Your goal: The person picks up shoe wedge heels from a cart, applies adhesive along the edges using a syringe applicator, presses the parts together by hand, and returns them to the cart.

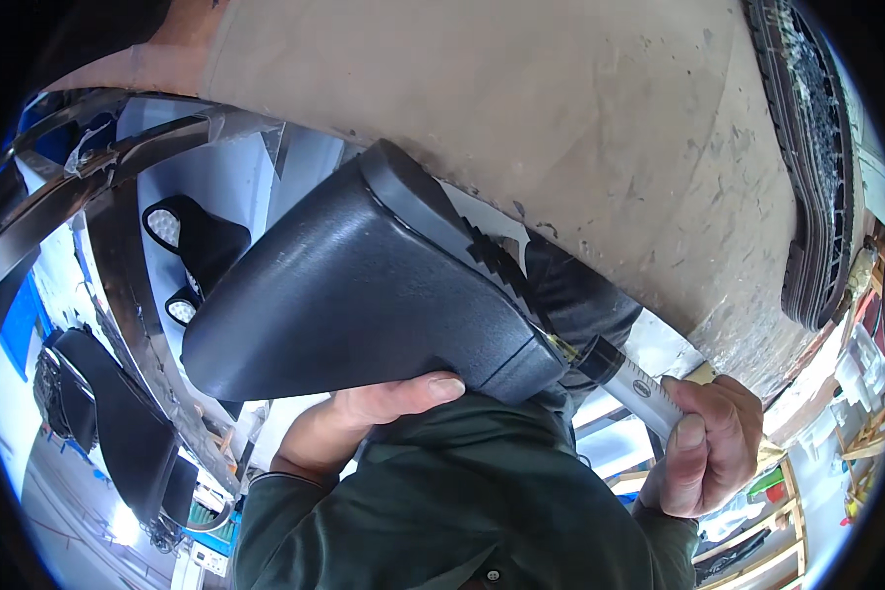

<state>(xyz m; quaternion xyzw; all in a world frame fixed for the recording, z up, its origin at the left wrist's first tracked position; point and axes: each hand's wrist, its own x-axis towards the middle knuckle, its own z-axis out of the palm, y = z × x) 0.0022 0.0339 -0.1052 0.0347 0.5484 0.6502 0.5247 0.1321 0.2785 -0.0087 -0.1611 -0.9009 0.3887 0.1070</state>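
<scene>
- The black plastic housing (364,295), a smooth wedge-shaped shell, sits at the middle of the view under a large tan panel (580,147); its long axis runs from lower left to upper right, with the narrow ribbed end pointing right toward the tube.
- A white tube (639,385) with a black nozzle meets the housing's right lower corner; the tube slants from lower right up to the left, nozzle tip touching or just beside the housing's edge.
- The tan panel is scuffed and curved, filling the far upper part of the view; a dark ridged strip (806,167) runs down its right edge.
- On the far left stand shiny metal bars (98,167) and two black lamps (182,246) with white lenses.
- The left hand (364,418) lies under the housing's near edge, fingers stretched flat along it and pressing up, supporting it, not wrapped around.
- The right hand (708,447) is clenched round the tube, thumb laid up along its body.
- Both forearms, in dark green sleeves (462,501), rise from the lower edge.
</scene>
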